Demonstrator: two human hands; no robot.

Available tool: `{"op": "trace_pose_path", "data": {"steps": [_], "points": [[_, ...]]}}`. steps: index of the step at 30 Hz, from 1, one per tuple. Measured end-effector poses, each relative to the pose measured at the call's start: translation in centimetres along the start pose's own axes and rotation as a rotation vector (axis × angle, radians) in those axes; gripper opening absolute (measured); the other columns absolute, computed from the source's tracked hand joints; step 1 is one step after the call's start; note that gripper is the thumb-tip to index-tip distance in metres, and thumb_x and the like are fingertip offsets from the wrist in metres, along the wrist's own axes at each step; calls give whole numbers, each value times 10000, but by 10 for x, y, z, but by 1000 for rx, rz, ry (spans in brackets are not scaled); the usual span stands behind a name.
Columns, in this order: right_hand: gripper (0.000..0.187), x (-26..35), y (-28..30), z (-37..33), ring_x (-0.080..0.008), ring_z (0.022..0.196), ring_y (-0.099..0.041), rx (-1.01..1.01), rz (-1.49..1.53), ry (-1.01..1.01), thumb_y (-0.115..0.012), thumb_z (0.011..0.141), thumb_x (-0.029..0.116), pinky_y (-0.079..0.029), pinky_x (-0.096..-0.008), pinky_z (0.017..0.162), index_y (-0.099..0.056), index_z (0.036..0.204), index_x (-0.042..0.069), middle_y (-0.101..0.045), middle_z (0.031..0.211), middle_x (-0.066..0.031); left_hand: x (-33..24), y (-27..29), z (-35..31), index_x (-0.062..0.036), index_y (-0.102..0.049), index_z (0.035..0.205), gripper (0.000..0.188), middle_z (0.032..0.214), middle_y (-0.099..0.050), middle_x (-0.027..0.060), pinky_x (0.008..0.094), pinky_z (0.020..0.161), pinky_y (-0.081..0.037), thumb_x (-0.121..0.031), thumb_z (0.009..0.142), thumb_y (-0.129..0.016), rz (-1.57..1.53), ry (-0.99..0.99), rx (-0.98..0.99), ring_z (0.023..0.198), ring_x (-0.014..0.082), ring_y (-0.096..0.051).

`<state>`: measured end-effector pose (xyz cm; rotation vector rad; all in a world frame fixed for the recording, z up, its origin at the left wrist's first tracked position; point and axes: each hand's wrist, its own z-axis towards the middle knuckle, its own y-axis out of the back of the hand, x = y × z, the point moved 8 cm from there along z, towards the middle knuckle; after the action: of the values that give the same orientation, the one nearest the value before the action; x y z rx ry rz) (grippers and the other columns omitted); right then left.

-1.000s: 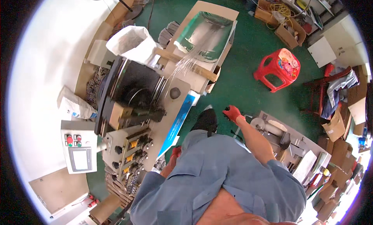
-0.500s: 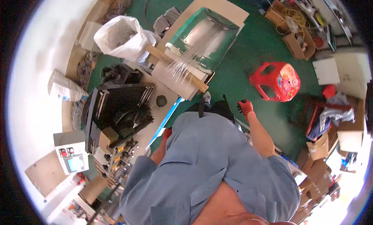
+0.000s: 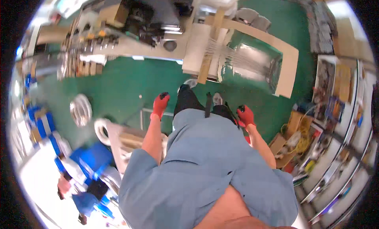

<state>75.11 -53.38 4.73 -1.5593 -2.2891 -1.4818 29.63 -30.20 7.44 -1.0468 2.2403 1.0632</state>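
My left hand (image 3: 160, 104), in a red glove with black on the fingers, hangs beside my left thigh. Its fingers are curled in and I see nothing held. On the other side my right hand (image 3: 246, 115), gloved the same way, hangs by my right leg with fingers curled and no object showing. Closest to the left hand is a thin pale metal frame (image 3: 143, 117) just below it. Ahead of me, out of reach of both hands, a shiny film-covered sheet (image 3: 252, 63) lies on cardboard, with a wooden bar (image 3: 207, 63) across its left end.
Black machinery (image 3: 158, 13) and a long bench (image 3: 130, 49) stand ahead to the left. A round silvery coil (image 3: 81, 110) sits on the green floor at left. Cardboard boxes with yellow cord (image 3: 303, 139) and shelving (image 3: 335, 154) are at right. A co-worker (image 3: 85, 203) is lower left.
My body has turned left, so the machinery and covered sheet have swung clockwise in view. My left hand has come out from beside my body. The red stool is now mostly out of sight.
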Motion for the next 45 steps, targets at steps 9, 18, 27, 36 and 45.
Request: {"op": "trace_pose_path", "data": {"steps": [9, 18, 27, 36, 45], "points": [[551, 91, -3, 40, -396, 987, -623, 434, -274, 579, -658, 824, 402, -497, -475, 862, -566, 1215, 25, -646, 1096, -223, 33, 35, -243, -88, -539, 1293, 589, 1282, -547, 180, 492, 1038, -359, -326, 775, -688, 727, 68, -712, 1237, 355, -465], [429, 136, -85, 6, -406, 959, -620, 703, -300, 811, -652, 825, 341, -495, -449, 809, -609, 1091, 6, -657, 1008, -226, 91, 23, -284, -20, -512, 1300, 649, 1322, -508, 218, 456, 1023, -392, -366, 777, -677, 533, 168, -871, 1198, 373, -488], [423, -35, -111, 47, -288, 942, -659, 705, -458, 192, -677, 808, 265, -517, -394, 785, -629, 1109, -28, -692, 998, -178, 83, 43, -268, -113, -572, 1252, 596, 1303, -528, 151, 491, 1071, -337, -354, 719, -691, 587, -130, -708, 1219, 363, -475], [413, -274, -234, -19, -314, 1114, -587, 642, -377, 88, -550, 912, 308, -473, -448, 927, -588, 1214, 29, -593, 1228, -195, 106, 30, -267, -80, -643, 1111, 519, 1102, -617, 133, 470, 934, -436, -253, 630, -733, 459, -409, -871, 1056, 337, -587], [449, -225, -316, -40, -310, 1123, -582, 563, -585, -39, -546, 922, 324, -472, -438, 931, -536, 1269, 39, -573, 1258, -187, 113, 27, -252, -33, -626, 1084, 447, 1095, -638, 161, 509, 946, -470, -148, 668, -742, 430, -413, -830, 1027, 360, -620]]}}
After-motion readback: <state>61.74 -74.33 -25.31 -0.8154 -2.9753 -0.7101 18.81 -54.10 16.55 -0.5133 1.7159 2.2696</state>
